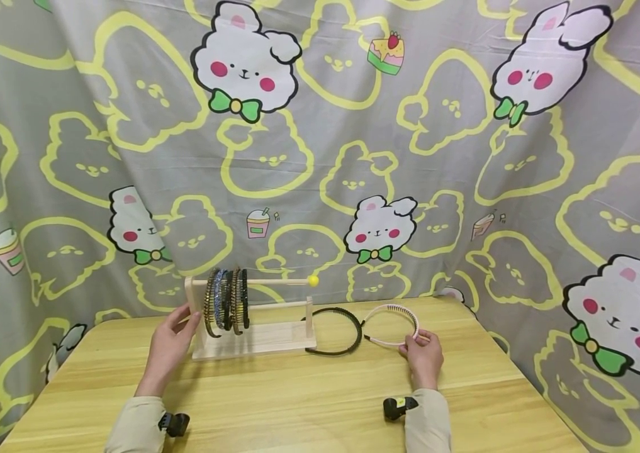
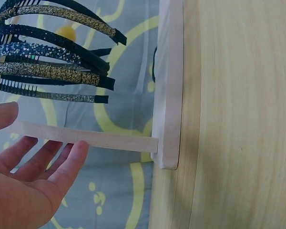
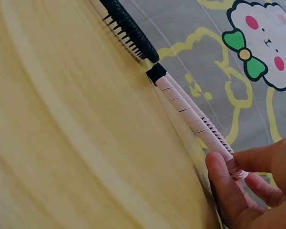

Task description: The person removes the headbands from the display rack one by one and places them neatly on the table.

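Observation:
My left hand [image 1: 168, 345] grips the left upright of a wooden headband stand [image 1: 274, 345], thumb on one side and fingers on the other. Several dark and glittery headbands [image 1: 220, 302] hang close together on the stand's upper rod, towards its left end. My right hand [image 1: 426, 360] pinches the curved end of a pink headband [image 3: 190, 117] between thumb and fingers, low over the table. A black toothed headband [image 1: 360, 330] lies between the stand and the pink one, partly behind the stand's right end.
The upper rod ends on the right in a yellow ball [image 1: 313, 280]. Beneath it runs a lower rod to a short post [image 1: 309, 314]. A grey patterned curtain [image 1: 320, 157] hangs behind the wooden table [image 1: 297, 402].

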Tool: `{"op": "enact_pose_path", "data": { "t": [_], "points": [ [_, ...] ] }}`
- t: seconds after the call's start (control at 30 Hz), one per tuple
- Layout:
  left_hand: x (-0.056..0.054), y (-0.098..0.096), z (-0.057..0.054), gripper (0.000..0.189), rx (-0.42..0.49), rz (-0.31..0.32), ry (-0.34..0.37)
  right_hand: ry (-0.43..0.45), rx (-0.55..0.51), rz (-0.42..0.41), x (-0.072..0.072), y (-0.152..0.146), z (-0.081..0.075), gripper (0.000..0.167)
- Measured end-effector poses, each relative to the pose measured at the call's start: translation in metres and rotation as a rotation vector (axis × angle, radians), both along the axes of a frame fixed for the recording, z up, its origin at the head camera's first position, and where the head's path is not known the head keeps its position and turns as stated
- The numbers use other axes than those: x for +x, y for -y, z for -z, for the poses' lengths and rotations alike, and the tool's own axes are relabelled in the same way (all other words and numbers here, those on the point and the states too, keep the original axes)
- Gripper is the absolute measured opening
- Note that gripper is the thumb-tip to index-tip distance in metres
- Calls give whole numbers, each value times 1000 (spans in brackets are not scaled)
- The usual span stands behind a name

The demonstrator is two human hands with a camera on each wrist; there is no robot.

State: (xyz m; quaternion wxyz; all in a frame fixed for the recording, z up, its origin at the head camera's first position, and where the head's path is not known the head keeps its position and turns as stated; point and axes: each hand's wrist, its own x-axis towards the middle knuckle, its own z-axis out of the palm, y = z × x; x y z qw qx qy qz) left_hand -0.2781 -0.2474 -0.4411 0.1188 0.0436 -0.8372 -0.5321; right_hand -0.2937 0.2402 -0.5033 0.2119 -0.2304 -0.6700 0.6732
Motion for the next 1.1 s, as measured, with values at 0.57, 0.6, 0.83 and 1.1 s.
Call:
{"op": "enact_pose_path", "data": {
  "t": [0.57, 0.6, 0.83, 1.1],
  "points": [
    [2, -1, -1, 72, 11, 4, 17, 43, 71, 7, 4, -1, -1, 37],
    [2, -1, -1, 72, 11, 5, 17, 46, 72, 7, 4, -1, -1, 37],
    [1, -1, -1, 70, 7, 3, 6, 78, 90, 8, 3, -2, -3, 36],
    [1, 0, 0, 71, 16, 11, -3, 122, 191, 12, 2, 1, -10, 40]
  ]
}}
